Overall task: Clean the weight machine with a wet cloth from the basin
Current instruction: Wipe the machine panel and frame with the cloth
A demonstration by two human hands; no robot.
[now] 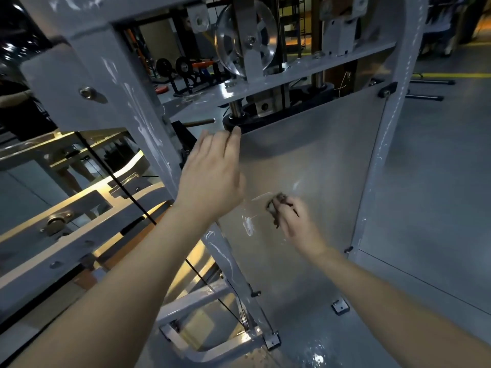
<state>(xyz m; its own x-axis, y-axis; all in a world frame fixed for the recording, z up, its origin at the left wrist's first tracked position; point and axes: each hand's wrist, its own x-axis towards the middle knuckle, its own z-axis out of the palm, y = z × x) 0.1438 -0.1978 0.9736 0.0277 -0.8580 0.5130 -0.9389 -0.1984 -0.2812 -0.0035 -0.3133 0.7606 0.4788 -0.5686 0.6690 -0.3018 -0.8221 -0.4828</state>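
The weight machine has a grey painted frame (127, 83) and a translucent shield panel (326, 160) over its weight stack. My right hand (297, 221) holds a small dark wet cloth (277, 208) against the middle of the panel, fingers curled round it. White smears and water streaks (248, 224) show on the panel just left of the cloth. My left hand (212, 171) is raised higher up, fingers relaxed, fingertips at the panel's top edge near the black weight plate (239, 123). The basin is out of view.
A clear pulley wheel (245, 41) and guide rods sit above the panel. A black cable (117, 179) runs diagonally at the left beside grey frame bars (79, 235). A wet patch glints on the floor (316, 357). Other gym gear and a person's legs stand at the far left.
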